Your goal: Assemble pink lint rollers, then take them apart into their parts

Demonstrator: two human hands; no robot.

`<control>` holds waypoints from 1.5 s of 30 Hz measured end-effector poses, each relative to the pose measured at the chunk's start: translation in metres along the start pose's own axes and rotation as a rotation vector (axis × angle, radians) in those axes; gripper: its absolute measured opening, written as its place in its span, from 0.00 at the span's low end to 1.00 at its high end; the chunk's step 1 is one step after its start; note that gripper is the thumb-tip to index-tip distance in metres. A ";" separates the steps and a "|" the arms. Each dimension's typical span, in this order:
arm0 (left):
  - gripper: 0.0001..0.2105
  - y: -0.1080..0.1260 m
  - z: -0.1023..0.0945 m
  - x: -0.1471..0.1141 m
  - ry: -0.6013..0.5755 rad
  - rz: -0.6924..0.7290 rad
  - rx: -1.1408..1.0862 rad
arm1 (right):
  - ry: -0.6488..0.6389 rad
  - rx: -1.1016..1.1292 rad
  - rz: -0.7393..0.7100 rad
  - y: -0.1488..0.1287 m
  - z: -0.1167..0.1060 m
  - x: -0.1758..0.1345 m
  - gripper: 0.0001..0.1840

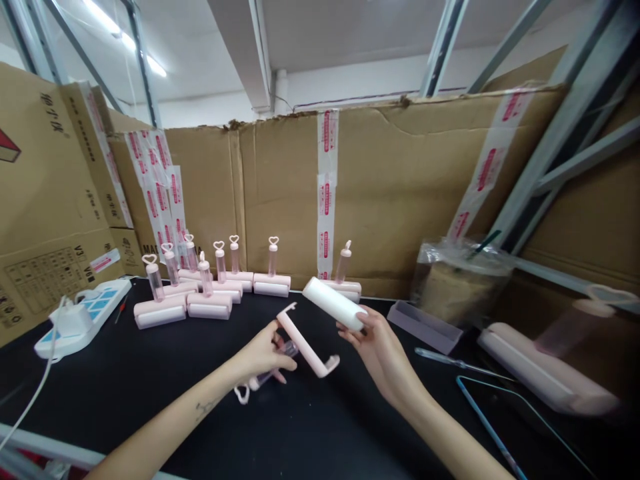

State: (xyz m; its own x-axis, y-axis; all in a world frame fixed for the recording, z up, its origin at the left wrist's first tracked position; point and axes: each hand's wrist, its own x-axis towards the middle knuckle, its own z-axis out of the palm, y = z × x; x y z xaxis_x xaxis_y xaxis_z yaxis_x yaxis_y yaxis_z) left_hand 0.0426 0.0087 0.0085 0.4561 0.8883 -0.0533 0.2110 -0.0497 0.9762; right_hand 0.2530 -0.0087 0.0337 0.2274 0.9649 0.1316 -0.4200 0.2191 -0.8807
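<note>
My left hand (270,353) is closed around the clear handle of a pink lint roller frame (306,343). The frame carries no roll, and its heart-shaped loop (243,393) pokes out below the hand. In my right hand (373,343) is a white sticky roll (333,303), gripped at its lower right end and tilted. Roll and frame are apart, the roll being above and to the right. Behind them stand several pink lint rollers with white rolls, among them one at the front left (160,312) and one (273,285) near the cardboard wall.
At the left lies a white power strip (103,310) with a cable. To the right are a translucent tray (425,327), a screwdriver (463,363), a bagged drink cup (457,287), a blue-edged tablet (525,427) and a large lint roller (550,370). Cardboard (400,193) walls the back.
</note>
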 end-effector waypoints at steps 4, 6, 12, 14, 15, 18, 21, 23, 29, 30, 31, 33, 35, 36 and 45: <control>0.41 0.010 0.019 -0.014 -0.014 0.010 -0.329 | 0.006 -0.119 -0.117 -0.005 0.000 -0.002 0.08; 0.40 0.012 0.028 -0.019 -0.047 0.008 -0.426 | -0.005 -0.219 -0.148 -0.004 0.001 -0.006 0.08; 0.30 0.008 0.041 -0.023 -0.075 0.026 -0.484 | -0.040 -0.392 -0.183 0.000 0.010 -0.018 0.11; 0.28 0.008 0.042 -0.023 -0.094 0.039 -0.482 | -0.044 -0.402 -0.164 0.001 0.011 -0.020 0.12; 0.27 0.007 0.042 -0.023 -0.104 0.040 -0.480 | -0.049 -0.394 -0.144 0.002 0.011 -0.020 0.13; 0.24 0.004 0.043 -0.022 -0.147 0.027 -0.475 | -0.095 -0.302 -0.039 0.005 0.011 -0.022 0.14; 0.22 0.000 0.043 -0.020 -0.163 0.020 -0.490 | -0.138 -0.197 0.084 0.009 0.011 -0.023 0.15; 0.22 -0.002 0.044 -0.019 -0.144 0.031 -0.505 | -0.144 -0.148 0.126 0.011 0.011 -0.023 0.15; 0.21 0.000 0.044 -0.021 -0.158 0.078 -0.472 | -0.116 -0.178 0.114 0.008 0.010 -0.024 0.16; 0.21 0.001 0.044 -0.022 -0.159 0.080 -0.466 | -0.105 -0.197 0.099 0.006 0.011 -0.024 0.16; 0.20 0.002 0.043 -0.022 -0.164 0.079 -0.457 | -0.099 -0.210 0.087 0.005 0.011 -0.025 0.16; 0.19 0.002 0.043 -0.022 -0.187 0.071 -0.434 | -0.104 -0.219 0.080 0.003 0.012 -0.026 0.15; 0.20 0.001 0.042 -0.022 -0.197 0.065 -0.430 | -0.119 -0.219 0.090 0.003 0.014 -0.027 0.16; 0.20 0.001 0.042 -0.022 -0.194 0.063 -0.436 | -0.125 -0.218 0.097 0.003 0.014 -0.027 0.16; 0.22 -0.001 0.041 -0.022 -0.228 0.041 -0.461 | -0.155 -0.192 0.092 0.008 0.012 -0.027 0.15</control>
State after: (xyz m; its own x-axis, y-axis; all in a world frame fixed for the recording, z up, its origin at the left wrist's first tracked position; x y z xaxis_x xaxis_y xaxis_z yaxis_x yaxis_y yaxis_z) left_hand 0.0676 -0.0289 -0.0002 0.6435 0.7654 -0.0072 -0.1909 0.1695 0.9669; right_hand 0.2328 -0.0311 0.0288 0.0524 0.9934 0.1022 -0.2548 0.1123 -0.9604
